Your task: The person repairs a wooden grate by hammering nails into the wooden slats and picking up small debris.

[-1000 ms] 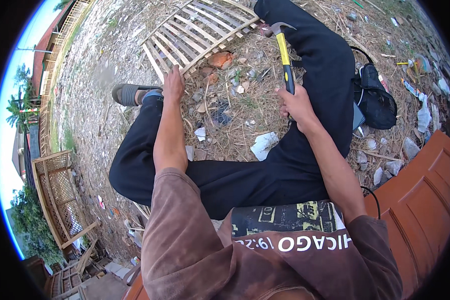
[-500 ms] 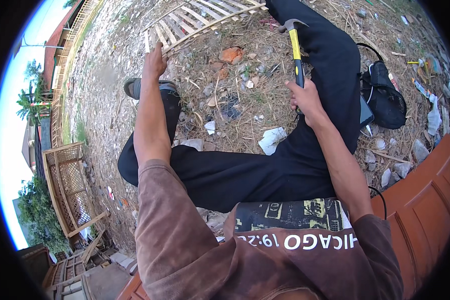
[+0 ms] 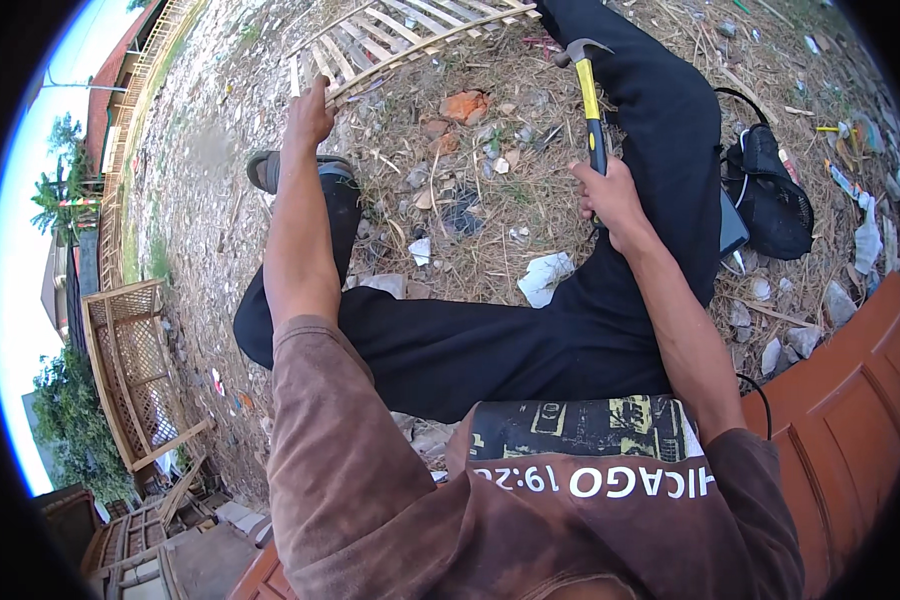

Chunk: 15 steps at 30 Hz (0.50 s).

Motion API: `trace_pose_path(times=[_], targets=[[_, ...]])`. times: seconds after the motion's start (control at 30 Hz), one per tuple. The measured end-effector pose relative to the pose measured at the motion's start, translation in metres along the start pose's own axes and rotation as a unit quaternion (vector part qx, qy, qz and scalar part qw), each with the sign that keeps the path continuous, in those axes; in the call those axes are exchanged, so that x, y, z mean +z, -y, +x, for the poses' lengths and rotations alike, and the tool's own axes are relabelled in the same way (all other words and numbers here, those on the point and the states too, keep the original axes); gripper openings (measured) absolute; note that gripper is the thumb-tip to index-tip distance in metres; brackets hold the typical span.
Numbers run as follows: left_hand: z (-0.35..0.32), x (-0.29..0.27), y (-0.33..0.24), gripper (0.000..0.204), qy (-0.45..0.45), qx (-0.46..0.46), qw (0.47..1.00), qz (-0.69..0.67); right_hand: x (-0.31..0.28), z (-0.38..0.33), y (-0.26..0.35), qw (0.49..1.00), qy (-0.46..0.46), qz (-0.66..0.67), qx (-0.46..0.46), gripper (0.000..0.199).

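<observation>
1. The ground (image 3: 515, 215), strewn with dry straw and stone chips, carries everything around me.
2. A red-brown panelled board (image 3: 840, 430) covers the ground's near right corner.
3. My legs (image 3: 470, 350), in black trousers, are bent and spread across the ground's near side.
4. A wooden lattice panel (image 3: 130, 370) stands tilted by the ground's left edge, well apart from me.
5. The slatted wooden frame (image 3: 395, 62) is toward the ground's far edge; its near left corner is at my fingers, and its right end is just beside my lower right leg. I cannot tell how much of it rests on the ground.
6. A black mesh bag (image 3: 770, 195) lies outside my right knee, toward the ground's right edge.
7. The hammer (image 3: 590, 110), yellow and black with a metal claw head, points away from me along the inner side of my right leg.
8. My right hand (image 3: 610, 200) is wrapped around the lower handle, fingers folded over it.
9. My left hand (image 3: 310, 120) reaches out to the frame's near left corner; I cannot tell how firmly its fingers pinch the wood.
10. A white fragment (image 3: 545, 278) lies near my right thigh.
11. An orange brick chunk (image 3: 464, 106) sits between the hammer and my left hand, near the frame's near edge.
</observation>
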<state>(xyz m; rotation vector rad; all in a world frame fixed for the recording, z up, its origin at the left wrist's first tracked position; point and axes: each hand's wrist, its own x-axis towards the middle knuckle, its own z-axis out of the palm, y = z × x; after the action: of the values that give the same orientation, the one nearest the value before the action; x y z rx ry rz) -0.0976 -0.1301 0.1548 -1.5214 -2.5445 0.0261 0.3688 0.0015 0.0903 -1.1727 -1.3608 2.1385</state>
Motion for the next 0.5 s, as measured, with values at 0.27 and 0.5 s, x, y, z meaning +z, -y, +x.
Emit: trace_pose_path(times=[0.27, 0.5], targets=[[-0.007, 0.005, -0.015, 0.052, -0.03, 0.007, 0.999, 0.02, 0.001, -0.001, 0.001, 1.0, 0.0, -0.011, 0.007, 0.021], [-0.001, -0.025, -0.026, 0.043, -0.046, 0.009, 0.994, 0.099, 0.001, -0.001, 0.0, 1.0, -0.003, -0.016, -0.004, 0.018]])
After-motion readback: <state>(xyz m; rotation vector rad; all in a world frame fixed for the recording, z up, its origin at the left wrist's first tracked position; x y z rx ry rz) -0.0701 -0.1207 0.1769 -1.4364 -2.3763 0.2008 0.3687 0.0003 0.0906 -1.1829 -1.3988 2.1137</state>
